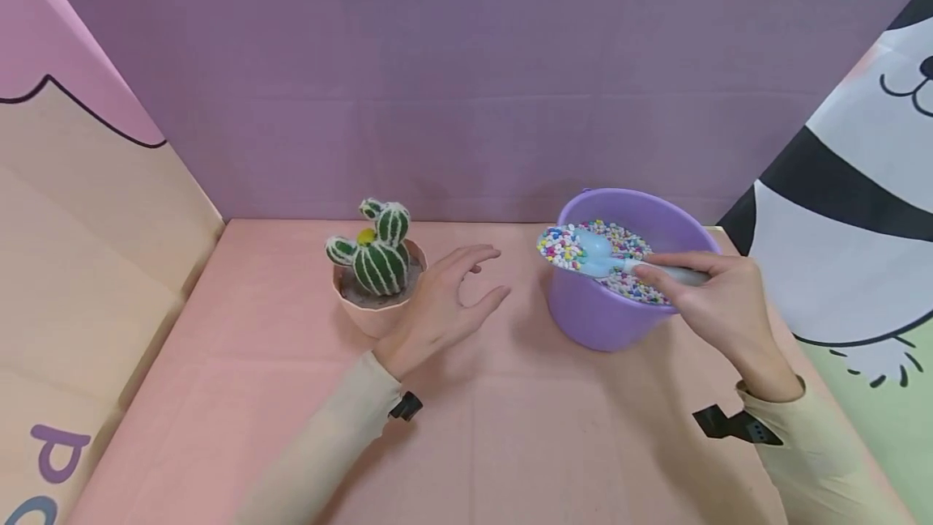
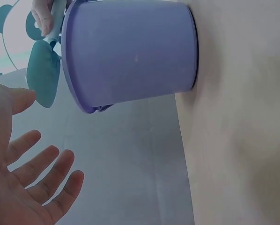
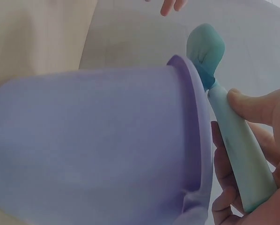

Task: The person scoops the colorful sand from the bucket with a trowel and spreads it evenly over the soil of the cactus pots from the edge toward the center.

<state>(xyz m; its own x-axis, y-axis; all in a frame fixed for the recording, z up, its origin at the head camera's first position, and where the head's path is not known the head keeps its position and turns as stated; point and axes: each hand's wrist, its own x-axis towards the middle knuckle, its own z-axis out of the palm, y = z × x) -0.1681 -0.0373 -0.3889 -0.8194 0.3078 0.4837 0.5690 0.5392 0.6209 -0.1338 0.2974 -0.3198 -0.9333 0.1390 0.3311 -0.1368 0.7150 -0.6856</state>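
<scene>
My right hand (image 1: 717,302) grips the pale handle (image 3: 243,150) of a light blue scoop (image 1: 596,253), whose blade lies over the near left rim of a purple bucket (image 1: 612,326). Small multicoloured pellets (image 1: 560,246) are heaped on the blade, and more pellets (image 1: 619,240) lie inside the bucket. My left hand (image 1: 440,298) hovers between the bucket and a potted toy cactus (image 1: 381,262), fingers spread and loosely bent, holding nothing. In the left wrist view the scoop's blue underside (image 2: 44,72) shows just beyond the left thumb.
The cactus has a pale pink pot (image 1: 372,318) with grey fill, standing left of my left hand. A pink cloth (image 1: 510,444) covers the table. A purple backdrop (image 1: 466,104) rises behind, with printed panels at the left and at the right, the latter showing a panda (image 1: 867,249).
</scene>
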